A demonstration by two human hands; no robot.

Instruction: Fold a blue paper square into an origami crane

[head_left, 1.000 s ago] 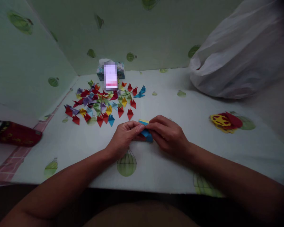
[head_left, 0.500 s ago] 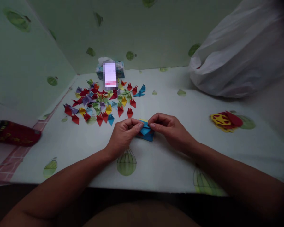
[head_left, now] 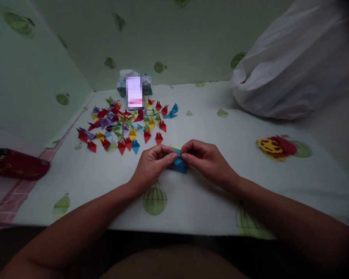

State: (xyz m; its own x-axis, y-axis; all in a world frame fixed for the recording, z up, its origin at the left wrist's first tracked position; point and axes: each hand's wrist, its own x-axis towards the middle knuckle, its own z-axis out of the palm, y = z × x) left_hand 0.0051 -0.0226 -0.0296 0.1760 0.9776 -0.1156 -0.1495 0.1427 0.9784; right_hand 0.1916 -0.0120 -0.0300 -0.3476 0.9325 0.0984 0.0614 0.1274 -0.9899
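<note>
1. At frame centre I see the left hand [head_left: 151, 164] and the right hand [head_left: 205, 159], fingertips meeting, both pinched closed on a small blue paper piece [head_left: 178, 161].
2. The blue paper piece sits just above the table [head_left: 192, 201], over a small stack of blue and yellow sheets [head_left: 180, 169].
3. Farther back, centre left, a scatter of folded paper units [head_left: 128, 126] lies on the table.
4. At far right: a red-and-yellow paper cluster [head_left: 275, 147]; above it, a white plastic bag [head_left: 293, 69].
</note>
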